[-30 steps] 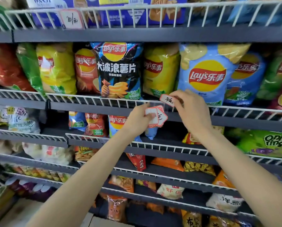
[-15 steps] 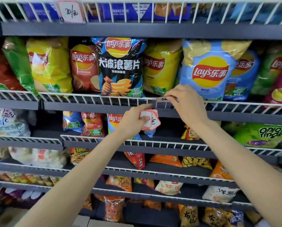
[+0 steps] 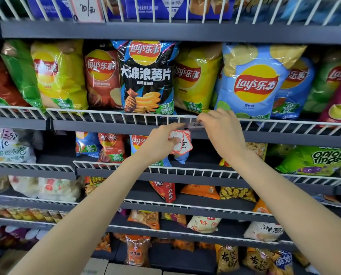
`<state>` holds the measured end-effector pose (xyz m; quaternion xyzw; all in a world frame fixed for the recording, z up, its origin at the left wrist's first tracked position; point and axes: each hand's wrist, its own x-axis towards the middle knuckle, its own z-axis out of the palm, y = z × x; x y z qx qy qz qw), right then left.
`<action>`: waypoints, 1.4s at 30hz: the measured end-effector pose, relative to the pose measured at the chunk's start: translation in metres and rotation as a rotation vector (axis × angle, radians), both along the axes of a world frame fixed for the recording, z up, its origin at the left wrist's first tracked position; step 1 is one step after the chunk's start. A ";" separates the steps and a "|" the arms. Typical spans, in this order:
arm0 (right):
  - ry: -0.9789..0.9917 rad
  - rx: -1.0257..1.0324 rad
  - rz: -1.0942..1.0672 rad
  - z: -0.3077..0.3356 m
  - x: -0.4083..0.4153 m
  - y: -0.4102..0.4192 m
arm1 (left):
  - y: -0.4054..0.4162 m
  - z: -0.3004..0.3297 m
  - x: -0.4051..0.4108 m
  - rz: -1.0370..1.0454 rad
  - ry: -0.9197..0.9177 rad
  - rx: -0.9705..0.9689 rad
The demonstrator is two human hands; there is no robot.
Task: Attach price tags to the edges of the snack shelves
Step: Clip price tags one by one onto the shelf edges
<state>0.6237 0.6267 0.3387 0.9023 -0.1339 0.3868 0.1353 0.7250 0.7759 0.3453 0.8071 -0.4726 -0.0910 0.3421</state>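
My right hand [image 3: 222,133] pinches a small white price tag [image 3: 194,125] with handwriting, pressed against the white wire rail [image 3: 106,116] of the crisps shelf, below the black and yellow crisp bags. The tag lies nearly flat, seen edge-on. My left hand [image 3: 161,141] is just below and left of it, fingers closed on a small stack of red-bordered white price tags [image 3: 182,142], its forefinger reaching up towards the rail. Another handwritten tag [image 3: 87,9] hangs on the top shelf's rail at upper left.
Several grey shelves with white wire rails fill the view, packed with snack bags: crisp bags [image 3: 146,76] on the second shelf, an onion rings bag [image 3: 320,159] at right, and smaller packets lower down. Cardboard boxes [image 3: 114,269] sit at the bottom.
My right hand has carried the single tag down from in front of the blue bag onto the wire rail and tipped it flat. My left hand has followed up, closer to the rail.
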 end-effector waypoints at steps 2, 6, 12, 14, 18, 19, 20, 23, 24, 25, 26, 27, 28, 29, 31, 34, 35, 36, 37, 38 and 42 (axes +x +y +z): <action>-0.014 0.001 -0.006 -0.001 0.001 0.000 | 0.001 0.000 -0.001 0.006 0.016 0.009; -0.037 -0.008 0.001 -0.002 0.001 0.001 | 0.001 0.000 -0.002 0.007 0.009 0.009; -0.031 0.042 -0.014 -0.005 0.002 0.006 | 0.001 -0.002 0.000 -0.002 -0.011 0.024; -0.015 0.063 -0.016 -0.007 0.001 0.007 | 0.000 -0.002 0.001 -0.005 -0.015 0.021; 0.024 0.071 -0.060 -0.007 -0.002 0.008 | 0.000 -0.002 0.002 -0.003 -0.023 0.015; 0.033 0.056 -0.066 -0.006 -0.002 0.008 | 0.000 -0.001 0.002 -0.007 -0.023 0.021; 0.043 0.038 -0.070 -0.005 -0.001 0.008 | -0.001 -0.001 0.003 -0.012 -0.023 0.025; 0.061 -0.016 -0.087 -0.002 -0.001 0.009 | -0.003 -0.001 0.005 -0.017 -0.017 0.021; 0.066 -0.028 -0.094 -0.002 -0.002 0.010 | -0.003 -0.001 0.005 -0.017 -0.015 0.017; 0.074 -0.041 -0.100 -0.002 -0.003 0.011 | -0.004 -0.002 0.005 -0.016 -0.010 0.012; 0.085 -0.053 -0.101 -0.002 -0.004 0.012 | -0.004 -0.004 0.006 -0.010 -0.006 0.006; 0.096 -0.062 -0.100 -0.003 -0.005 0.013 | -0.005 -0.005 0.006 -0.003 -0.003 -0.001; 0.107 -0.065 -0.098 -0.004 -0.005 0.014 | -0.005 -0.006 0.006 0.002 -0.003 -0.007; 0.115 -0.062 -0.097 -0.004 -0.006 0.013 | -0.005 -0.007 0.006 0.001 -0.005 -0.013; 0.111 -0.038 -0.094 -0.004 -0.005 0.012 | -0.005 -0.007 0.006 -0.007 -0.005 -0.021; 0.087 0.017 -0.063 -0.005 -0.004 0.011 | -0.005 -0.007 0.007 -0.019 0.000 -0.029; 0.081 0.036 -0.053 -0.005 -0.003 0.011 | -0.005 -0.008 0.007 -0.020 0.002 -0.027; 0.081 0.051 -0.048 -0.006 -0.003 0.011 | -0.005 -0.008 0.007 -0.021 0.003 -0.023; 0.077 0.053 -0.044 -0.005 -0.002 0.011 | -0.005 -0.008 0.007 -0.022 0.006 -0.019; 0.074 0.042 -0.043 -0.005 -0.002 0.011 | -0.005 -0.008 0.007 -0.022 0.007 -0.016; 0.049 -0.029 -0.043 -0.006 -0.002 0.009 | -0.008 -0.008 0.007 -0.027 0.039 -0.030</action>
